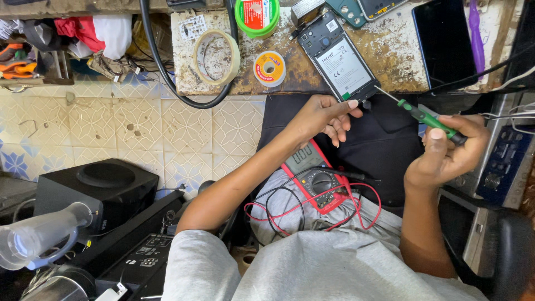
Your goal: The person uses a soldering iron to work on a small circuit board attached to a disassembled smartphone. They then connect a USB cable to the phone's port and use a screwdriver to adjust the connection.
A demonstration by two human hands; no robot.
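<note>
An opened phone (340, 58) lies back-up on the worn workbench (390, 61), its lower end hanging over the bench edge. My left hand (326, 116) pinches that lower end with thumb and fingertips. My right hand (448, 147) grips a green-handled screwdriver (426, 118), whose thin metal tip points at the phone's bottom corner. A red multimeter (315, 175) with red and black leads rests on my lap.
Two tape rolls (216, 56) and a solder spool (270, 68) sit on the bench's left part. A dark phone screen (444, 42) lies at the right. A black speaker (100, 189) and a clear jug (39, 234) stand on the tiled floor at left.
</note>
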